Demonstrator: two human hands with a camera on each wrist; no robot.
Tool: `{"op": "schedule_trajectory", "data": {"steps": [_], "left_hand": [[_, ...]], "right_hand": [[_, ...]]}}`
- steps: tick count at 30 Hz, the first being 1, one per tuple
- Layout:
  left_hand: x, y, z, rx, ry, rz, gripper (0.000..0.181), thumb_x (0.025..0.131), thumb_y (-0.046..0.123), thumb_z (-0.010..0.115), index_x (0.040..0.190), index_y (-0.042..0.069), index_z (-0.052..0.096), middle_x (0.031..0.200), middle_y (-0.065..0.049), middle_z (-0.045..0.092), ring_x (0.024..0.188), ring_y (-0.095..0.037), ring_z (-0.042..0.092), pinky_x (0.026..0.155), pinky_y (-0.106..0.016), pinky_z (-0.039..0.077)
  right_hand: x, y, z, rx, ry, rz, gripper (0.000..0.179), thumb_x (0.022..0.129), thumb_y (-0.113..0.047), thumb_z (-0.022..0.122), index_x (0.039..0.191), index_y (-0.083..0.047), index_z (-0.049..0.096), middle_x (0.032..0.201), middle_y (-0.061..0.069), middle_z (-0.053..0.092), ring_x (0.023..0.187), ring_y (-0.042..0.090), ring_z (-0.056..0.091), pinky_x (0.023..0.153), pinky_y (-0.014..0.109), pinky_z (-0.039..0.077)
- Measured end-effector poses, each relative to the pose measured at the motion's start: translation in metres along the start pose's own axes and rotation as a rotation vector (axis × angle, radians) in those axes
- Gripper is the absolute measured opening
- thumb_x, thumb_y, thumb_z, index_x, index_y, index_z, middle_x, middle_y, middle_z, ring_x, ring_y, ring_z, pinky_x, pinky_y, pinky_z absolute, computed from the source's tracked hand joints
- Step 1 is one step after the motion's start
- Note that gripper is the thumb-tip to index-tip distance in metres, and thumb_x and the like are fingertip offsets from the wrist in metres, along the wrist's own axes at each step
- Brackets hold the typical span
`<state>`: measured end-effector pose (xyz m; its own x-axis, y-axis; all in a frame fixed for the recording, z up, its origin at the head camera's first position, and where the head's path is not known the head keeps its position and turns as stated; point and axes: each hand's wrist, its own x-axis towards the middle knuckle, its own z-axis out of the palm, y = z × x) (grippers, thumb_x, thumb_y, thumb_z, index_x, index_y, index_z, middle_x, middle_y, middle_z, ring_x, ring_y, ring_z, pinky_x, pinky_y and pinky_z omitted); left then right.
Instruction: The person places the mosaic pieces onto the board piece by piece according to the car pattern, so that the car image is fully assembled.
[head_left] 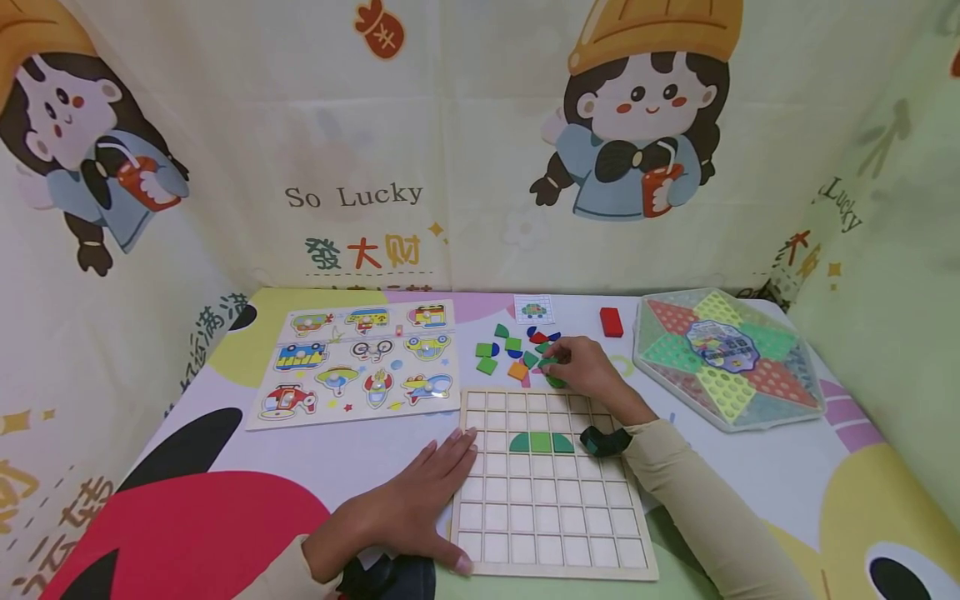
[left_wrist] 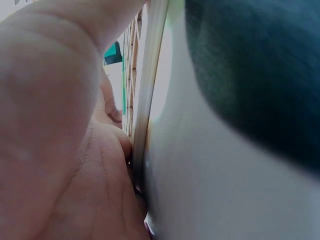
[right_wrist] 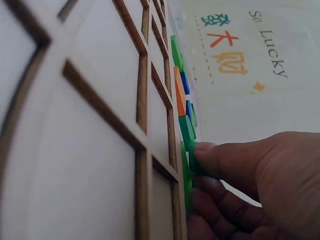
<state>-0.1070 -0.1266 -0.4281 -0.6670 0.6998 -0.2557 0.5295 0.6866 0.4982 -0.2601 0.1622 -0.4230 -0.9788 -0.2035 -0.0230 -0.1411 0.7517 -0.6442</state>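
Note:
A wooden grid board (head_left: 555, 572) lies on the table, its left edge under the spread fingers of my left hand (head_left: 420, 504). The thumb rests by the lower left corner. In one row of the grid sit a light green square (head_left: 540, 442) and two dark green quarter-round pieces, one on each side. Beyond the far edge, my right hand (head_left: 588, 367) pinches a dark green piece (right_wrist: 193, 161) between thumb and fingertips, low among the loose pieces. Its shape is mostly hidden by the fingers. Beside it lie an orange square (head_left: 517, 371) and several green, blue and red pieces.
Left of the board lies a vehicle picture puzzle (head_left: 360, 367). A small pattern card (head_left: 533, 310) and a red block (head_left: 611, 322) are at the back. On the right sits a clear octagonal case (head_left: 727, 358) with patterned triangles. A printed cloth hangs behind the table.

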Motion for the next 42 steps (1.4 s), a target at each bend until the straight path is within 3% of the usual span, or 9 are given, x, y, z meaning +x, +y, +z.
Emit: {"op": "schedule_trajectory", "data": {"steps": [6, 13, 18, 32, 42], "left_hand": [[0.000, 0.000, -0.001, 0.001, 0.007, 0.011, 0.122, 0.068, 0.078, 0.064, 0.157, 0.011, 0.013, 0.163, 0.001, -0.001, 0.148, -0.020, -0.005, 0.116, -0.052, 0.003], [0.000, -0.001, 0.001, 0.000, 0.004, 0.019, 0.122, 0.068, 0.078, 0.063, 0.157, 0.011, 0.014, 0.163, 0.001, -0.002, 0.148, -0.020, -0.005, 0.115, -0.052, 0.002], [0.001, -0.001, 0.001, -0.003, -0.001, 0.016, 0.122, 0.068, 0.078, 0.063, 0.157, 0.012, 0.013, 0.163, 0.002, -0.002, 0.148, -0.019, -0.006, 0.116, -0.052, 0.002], [0.001, -0.001, 0.000, 0.011, -0.010, 0.007, 0.123, 0.067, 0.078, 0.063, 0.157, 0.011, 0.013, 0.163, 0.001, -0.002, 0.148, -0.019, -0.006, 0.116, -0.052, 0.003], [0.001, 0.000, -0.001, 0.004, -0.011, -0.007, 0.122, 0.067, 0.077, 0.065, 0.157, 0.013, 0.014, 0.163, 0.003, -0.001, 0.148, -0.019, -0.006, 0.116, -0.051, 0.002]], "right_hand": [[-0.003, -0.004, -0.009, 0.017, 0.018, -0.047, 0.019, 0.092, -0.010, 0.068, 0.108, -0.002, 0.072, 0.101, 0.010, 0.068, 0.088, 0.025, 0.057, 0.075, 0.032, 0.052], [-0.013, -0.006, -0.009, 0.023, -0.131, -0.212, 0.014, 0.088, -0.002, 0.070, 0.101, -0.005, 0.076, 0.095, 0.004, 0.069, 0.085, 0.020, 0.057, 0.071, 0.028, 0.050], [-0.020, -0.009, -0.008, 0.032, -0.149, -0.277, 0.018, 0.088, 0.002, 0.068, 0.102, -0.007, 0.076, 0.097, 0.001, 0.068, 0.086, 0.018, 0.056, 0.073, 0.029, 0.051], [-0.037, -0.023, 0.000, 0.112, -0.216, -0.329, 0.017, 0.087, 0.002, 0.070, 0.101, -0.005, 0.076, 0.095, -0.001, 0.066, 0.085, 0.016, 0.057, 0.072, 0.025, 0.051], [-0.053, -0.030, 0.011, 0.178, -0.279, -0.351, 0.018, 0.088, 0.000, 0.070, 0.100, -0.011, 0.076, 0.093, -0.005, 0.064, 0.082, 0.016, 0.056, 0.067, 0.024, 0.051]]}}
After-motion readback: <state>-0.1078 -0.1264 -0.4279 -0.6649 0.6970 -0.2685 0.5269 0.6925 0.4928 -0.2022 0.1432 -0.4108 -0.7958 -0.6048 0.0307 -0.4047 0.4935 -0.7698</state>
